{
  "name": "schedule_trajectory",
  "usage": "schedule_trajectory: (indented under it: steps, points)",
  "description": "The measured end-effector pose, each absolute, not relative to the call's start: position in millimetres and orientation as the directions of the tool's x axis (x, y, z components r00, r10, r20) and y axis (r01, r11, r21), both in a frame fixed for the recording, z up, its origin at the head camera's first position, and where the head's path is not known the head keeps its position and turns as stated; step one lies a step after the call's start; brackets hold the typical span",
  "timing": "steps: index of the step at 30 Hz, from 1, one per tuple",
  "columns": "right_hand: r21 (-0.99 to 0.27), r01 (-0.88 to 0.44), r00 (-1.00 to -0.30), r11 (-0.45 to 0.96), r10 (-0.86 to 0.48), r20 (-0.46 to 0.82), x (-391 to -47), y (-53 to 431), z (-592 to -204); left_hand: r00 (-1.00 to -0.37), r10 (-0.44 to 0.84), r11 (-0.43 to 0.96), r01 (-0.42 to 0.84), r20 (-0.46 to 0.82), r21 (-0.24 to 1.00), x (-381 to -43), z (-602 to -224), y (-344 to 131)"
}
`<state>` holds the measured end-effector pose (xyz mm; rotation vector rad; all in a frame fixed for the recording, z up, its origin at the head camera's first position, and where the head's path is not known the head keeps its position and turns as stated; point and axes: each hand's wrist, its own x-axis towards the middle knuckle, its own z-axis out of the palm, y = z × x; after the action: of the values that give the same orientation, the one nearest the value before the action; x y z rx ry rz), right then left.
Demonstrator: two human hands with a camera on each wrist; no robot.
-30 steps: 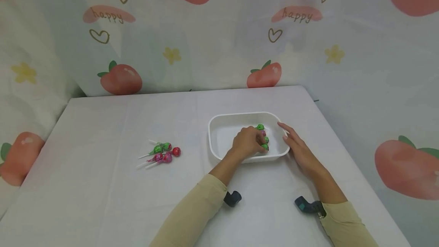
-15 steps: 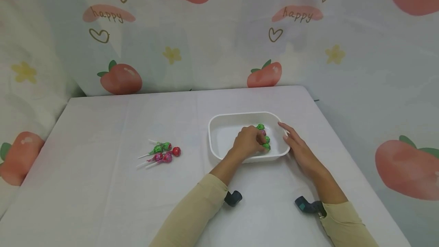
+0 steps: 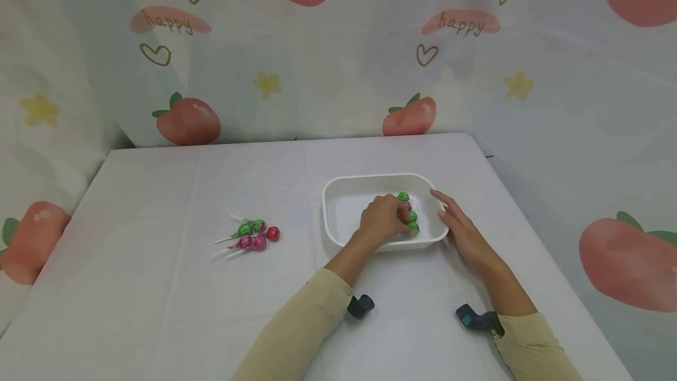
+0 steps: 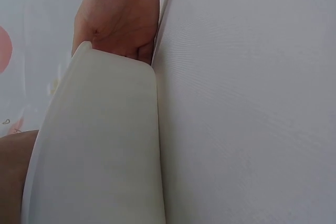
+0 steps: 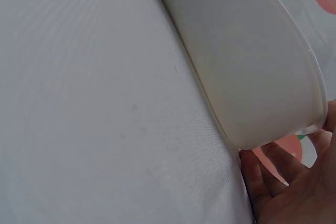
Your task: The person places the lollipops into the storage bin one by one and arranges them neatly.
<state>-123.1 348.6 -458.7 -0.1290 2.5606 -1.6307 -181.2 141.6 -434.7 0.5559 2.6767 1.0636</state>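
The left hand (image 3: 383,217) reaches into the white plastic tray (image 3: 365,177), its thumb and fingers at the head of the nearest green-wrapped lollipop (image 3: 413,227), which it appears to pinch. Above that head, a second green one (image 3: 413,216), a pink one and another green one (image 3: 403,196) form a short column; the hand covers their sticks. The right hand (image 3: 468,240) holds the tray's right end, thumb and forefinger at the rim and other fingers outside. In the right wrist view, the right hand's fingers (image 5: 283,163) bear against the tray's outer wall (image 5: 262,66).
Several lollipops (image 3: 258,243) in green, pink and red wrappers lie on the white tablecloth (image 3: 174,193) left of the tray, sticks mostly pointing left. A printed curtain (image 3: 333,75) stands behind the table. Each wrist wears a dark camera (image 3: 361,306).
The nearest green lollipop head in the tray has shifted slightly right under the left hand. The right hand stays at the tray's end, and the lollipops on the table have not moved.
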Motion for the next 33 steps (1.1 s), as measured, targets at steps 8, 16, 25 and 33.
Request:
schedule_trajectory:
  steps: [8,16,25,33]
  points:
    - [-0.904,-0.016,-0.991,0.428,-0.126,-0.042,-124.6,348.2,-457.4,-0.901,0.432,0.648,0.282,-0.036,0.707,-184.2,-432.3,136.9]
    - [-0.898,-0.012,-0.992,0.440,-0.120,-0.046,-124.3,349.1,-458.3,-0.885,0.465,0.665,0.342,-0.009,0.664,-182.5,-425.8,130.1]
    - [-0.904,-0.001,-0.991,0.427,-0.119,-0.055,-122.6,348.5,-458.8,-0.863,0.505,0.627,0.379,0.015,0.680,-184.2,-422.9,101.6]
    - [-0.901,0.004,-0.992,0.434,-0.109,-0.057,-122.9,350.4,-459.1,-0.845,0.534,0.590,0.407,0.041,0.697,-184.3,-429.0,82.7]
